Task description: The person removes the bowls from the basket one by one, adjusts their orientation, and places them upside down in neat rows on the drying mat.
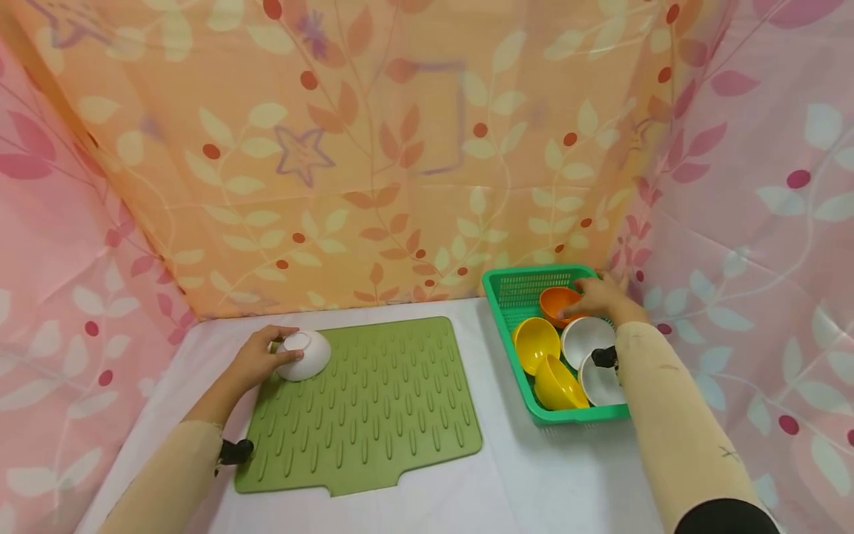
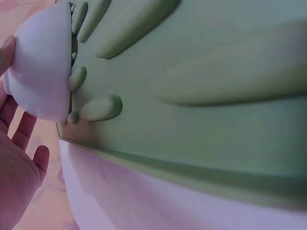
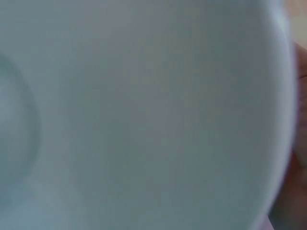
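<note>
A white bowl [image 1: 312,362] lies upside down on the far left corner of the green drying mat [image 1: 373,400]. My left hand [image 1: 260,357] holds it, thumb and fingers on either side of its base; the left wrist view shows the bowl's rim against the mat's ridges. In the green basket [image 1: 527,397], my right hand [image 1: 603,298] pinches the rim of an orange bowl [image 1: 554,302] at the back. A white bowl's inside [image 3: 158,115] fills most of the right wrist view, with part of the hand [image 3: 295,182] behind its rim.
Besides the orange one, the basket holds two yellow bowls, one [image 1: 536,343] behind the other [image 1: 559,386], and two white bowls [image 1: 582,340] on the right. Patterned curtains [image 1: 400,148] stand behind and at both sides of the white-covered table [image 1: 480,497].
</note>
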A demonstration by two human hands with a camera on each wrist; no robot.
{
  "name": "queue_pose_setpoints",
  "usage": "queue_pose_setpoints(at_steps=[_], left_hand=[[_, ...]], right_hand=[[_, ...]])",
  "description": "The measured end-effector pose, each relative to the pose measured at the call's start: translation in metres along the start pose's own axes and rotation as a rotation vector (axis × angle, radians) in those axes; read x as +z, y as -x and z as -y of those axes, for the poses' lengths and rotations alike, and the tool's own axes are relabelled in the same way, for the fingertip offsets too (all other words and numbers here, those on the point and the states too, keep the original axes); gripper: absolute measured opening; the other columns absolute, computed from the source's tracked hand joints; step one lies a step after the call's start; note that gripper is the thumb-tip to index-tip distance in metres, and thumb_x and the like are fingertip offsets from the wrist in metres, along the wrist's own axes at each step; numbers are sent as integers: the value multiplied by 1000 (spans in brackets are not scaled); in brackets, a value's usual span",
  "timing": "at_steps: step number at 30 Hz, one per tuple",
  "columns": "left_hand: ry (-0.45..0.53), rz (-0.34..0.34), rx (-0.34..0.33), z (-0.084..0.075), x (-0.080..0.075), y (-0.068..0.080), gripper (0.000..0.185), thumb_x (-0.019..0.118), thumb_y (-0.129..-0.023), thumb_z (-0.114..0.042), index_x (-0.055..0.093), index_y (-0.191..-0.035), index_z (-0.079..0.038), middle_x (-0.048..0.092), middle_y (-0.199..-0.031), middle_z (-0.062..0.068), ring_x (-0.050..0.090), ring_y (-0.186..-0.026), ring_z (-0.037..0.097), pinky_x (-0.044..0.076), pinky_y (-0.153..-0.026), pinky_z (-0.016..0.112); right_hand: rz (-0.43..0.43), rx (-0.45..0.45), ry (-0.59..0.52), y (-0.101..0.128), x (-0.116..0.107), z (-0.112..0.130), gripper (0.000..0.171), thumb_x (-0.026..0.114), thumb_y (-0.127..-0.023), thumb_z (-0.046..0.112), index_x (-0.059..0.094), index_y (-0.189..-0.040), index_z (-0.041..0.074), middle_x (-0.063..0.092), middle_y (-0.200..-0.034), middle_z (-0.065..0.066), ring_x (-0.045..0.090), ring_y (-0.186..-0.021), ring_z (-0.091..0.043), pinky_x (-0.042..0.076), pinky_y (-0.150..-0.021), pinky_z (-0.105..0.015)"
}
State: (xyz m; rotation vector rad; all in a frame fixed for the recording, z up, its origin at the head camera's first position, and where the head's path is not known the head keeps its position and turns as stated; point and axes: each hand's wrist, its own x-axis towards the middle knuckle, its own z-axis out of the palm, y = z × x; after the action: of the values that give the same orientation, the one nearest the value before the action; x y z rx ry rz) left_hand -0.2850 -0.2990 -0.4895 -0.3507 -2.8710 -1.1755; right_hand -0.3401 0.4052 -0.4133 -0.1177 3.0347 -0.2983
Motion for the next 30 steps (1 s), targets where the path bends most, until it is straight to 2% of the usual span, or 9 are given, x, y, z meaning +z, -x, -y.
queue_pose_setpoints(at_steps=[4, 12, 16, 22, 30], left_hand=[[10, 4, -1, 1, -1, 1, 65, 79, -90, -38, 59, -140, -1, 55, -140, 26, 52, -127, 46, 45, -98, 63], [13, -7, 8, 1, -2, 2, 62, 79, -91, -34, 59, -139, -1, 56, -139, 25, 53, -125, 45, 47, -95, 61], [19, -11, 19, 0, 1, 0, 62, 80, -91, -34, 60, -138, 0, 57, -139, 26, 54, -124, 46, 48, -95, 61], [24, -7, 11, 1, 2, -1, 61, 80, -91, -34, 60, -138, 0, 56, -139, 26, 53, -124, 46, 47, -96, 61], [29, -9, -11, 2, 1, -1, 63, 80, -90, -36, 59, -139, -2, 57, -137, 25, 53, -123, 45, 48, -94, 60]], right_hand=[[22, 11, 5, 2, -1, 8, 103, 81, -73, 67, 54, -142, -5, 54, -143, -28, 8, -147, -58, -19, -106, -80], [74, 26, 97, -3, 1, 15, 109, 80, -69, 72, 54, -142, -5, 51, -144, -30, 6, -146, -61, -19, -103, -82], [31, 22, 92, -2, 3, 12, 104, 80, -72, 70, 55, -139, -6, 50, -142, -32, 13, -143, -61, -16, -103, -84], [-47, -9, 84, 1, 0, 7, 107, 77, -74, 71, 51, -141, -8, 47, -142, -33, 22, -140, -57, -14, -104, -84], [-163, -87, 46, 6, -26, 20, 113, 77, -72, 74, 44, -146, -5, 45, -144, -29, 29, -134, -51, -11, -113, -76]])
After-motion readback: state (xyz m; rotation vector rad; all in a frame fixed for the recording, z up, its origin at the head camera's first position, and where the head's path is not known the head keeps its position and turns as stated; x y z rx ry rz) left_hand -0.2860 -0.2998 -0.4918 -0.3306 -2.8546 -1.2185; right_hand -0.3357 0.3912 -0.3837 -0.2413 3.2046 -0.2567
